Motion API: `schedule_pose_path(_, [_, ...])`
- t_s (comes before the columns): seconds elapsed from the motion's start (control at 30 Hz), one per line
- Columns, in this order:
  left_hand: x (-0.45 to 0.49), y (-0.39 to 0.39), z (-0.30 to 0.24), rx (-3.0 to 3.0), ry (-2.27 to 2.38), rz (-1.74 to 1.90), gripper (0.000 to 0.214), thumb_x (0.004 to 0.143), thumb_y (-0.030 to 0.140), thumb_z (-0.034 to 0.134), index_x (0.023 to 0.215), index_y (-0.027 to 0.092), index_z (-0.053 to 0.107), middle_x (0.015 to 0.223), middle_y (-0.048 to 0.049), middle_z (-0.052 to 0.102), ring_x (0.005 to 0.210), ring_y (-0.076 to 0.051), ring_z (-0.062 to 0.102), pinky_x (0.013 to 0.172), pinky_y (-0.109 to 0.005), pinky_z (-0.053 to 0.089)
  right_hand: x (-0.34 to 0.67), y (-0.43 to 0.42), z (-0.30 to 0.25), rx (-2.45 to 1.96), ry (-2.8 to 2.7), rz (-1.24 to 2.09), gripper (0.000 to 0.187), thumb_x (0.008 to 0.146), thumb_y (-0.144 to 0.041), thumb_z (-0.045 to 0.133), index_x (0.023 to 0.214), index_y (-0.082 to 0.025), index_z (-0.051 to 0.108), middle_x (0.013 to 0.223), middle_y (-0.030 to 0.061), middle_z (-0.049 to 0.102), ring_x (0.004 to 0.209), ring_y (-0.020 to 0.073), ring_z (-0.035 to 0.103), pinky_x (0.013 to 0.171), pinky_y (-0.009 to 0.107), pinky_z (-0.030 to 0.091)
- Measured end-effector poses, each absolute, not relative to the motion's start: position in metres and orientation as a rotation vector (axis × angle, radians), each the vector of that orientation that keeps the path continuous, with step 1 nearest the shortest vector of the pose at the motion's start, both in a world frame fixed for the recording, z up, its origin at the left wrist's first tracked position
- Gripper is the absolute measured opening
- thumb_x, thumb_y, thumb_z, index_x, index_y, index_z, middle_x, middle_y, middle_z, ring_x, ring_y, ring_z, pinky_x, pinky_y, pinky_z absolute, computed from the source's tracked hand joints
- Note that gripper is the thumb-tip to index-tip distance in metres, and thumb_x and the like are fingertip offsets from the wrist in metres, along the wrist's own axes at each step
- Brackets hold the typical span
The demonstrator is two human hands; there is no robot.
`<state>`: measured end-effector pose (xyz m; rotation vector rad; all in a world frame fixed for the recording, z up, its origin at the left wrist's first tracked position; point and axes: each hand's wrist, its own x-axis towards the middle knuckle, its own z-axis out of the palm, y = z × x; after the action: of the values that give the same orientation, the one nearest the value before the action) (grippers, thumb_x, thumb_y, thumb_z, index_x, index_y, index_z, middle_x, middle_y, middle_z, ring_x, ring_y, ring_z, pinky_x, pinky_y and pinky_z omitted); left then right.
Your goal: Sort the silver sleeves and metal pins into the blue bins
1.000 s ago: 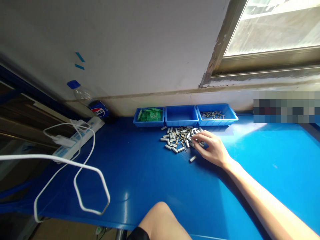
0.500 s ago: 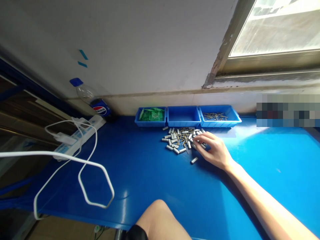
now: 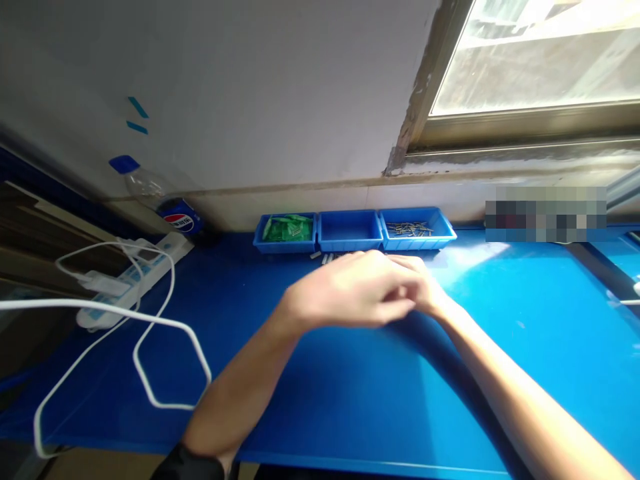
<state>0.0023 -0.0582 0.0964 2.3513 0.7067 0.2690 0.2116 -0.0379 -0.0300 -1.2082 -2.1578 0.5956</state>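
Note:
My left hand (image 3: 350, 291) reaches across in front of my right hand (image 3: 424, 283), so the two overlap at the middle of the blue table. Motion smears the left fingers, which curve to the right with the thumb below them. Most of the right fingers are hidden behind the left hand. Both hands are over the pile of small parts; only a few short silver metal pieces (image 3: 327, 259) show at its left edge. Whether either hand holds a part I cannot make out.
Three joined blue bins (image 3: 350, 248) stand along the wall: green pieces (image 3: 287, 229) left, nothing visible in the middle, thin screw-like pins (image 3: 410, 229) right. A cola bottle (image 3: 177, 217), power strip (image 3: 135, 280) and looped white cable (image 3: 150, 320) occupy the left of the table (image 3: 320, 400).
My left hand has come in from the lower left and now covers most of the parts and much of my right hand. The view has shifted slightly to the right.

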Motion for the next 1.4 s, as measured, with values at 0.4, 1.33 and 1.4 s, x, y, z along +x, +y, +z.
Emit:
schedule_pose_path(0.4, [-0.042,0.019,0.024,2.233,1.247,-0.052,0.022,0.087,0.013,0.07,0.098,0.019,0.087,0.092,-0.0064,0.083,0.075,-0.018,0.073,0.063,-0.024,0.047,0.175,-0.002,0.019,-1.477,-2.625,0.55,0.012,0.094,-0.031,0.08,0.092,-0.02,0.086,0.087,0.0075,0.085,0.078,0.0228,0.077,0.066,0.028,0.043])
schedule_pose_path(1.33, [-0.046,0.015,0.038,2.238,1.115,-0.028,0.024,0.085,0.01,0.068,0.096,0.019,0.088,0.078,-0.0027,0.076,0.065,-0.015,0.065,0.059,-0.023,0.042,0.194,0.005,0.029,-1.43,-2.239,0.781,0.016,0.079,-0.007,0.071,0.078,-0.022,0.067,0.073,-0.0004,0.078,0.068,0.0175,0.072,0.066,0.024,0.048])
schedule_pose_path(1.4, [-0.04,0.015,0.033,2.298,0.99,0.003,0.029,0.082,0.005,0.07,0.097,0.02,0.089,0.081,-0.0021,0.073,0.068,-0.014,0.064,0.062,-0.023,0.043,0.208,0.011,0.031,-1.529,-2.143,0.635,0.013,0.081,-0.01,0.072,0.08,-0.022,0.068,0.077,0.002,0.08,0.07,0.0192,0.074,0.067,0.026,0.049])
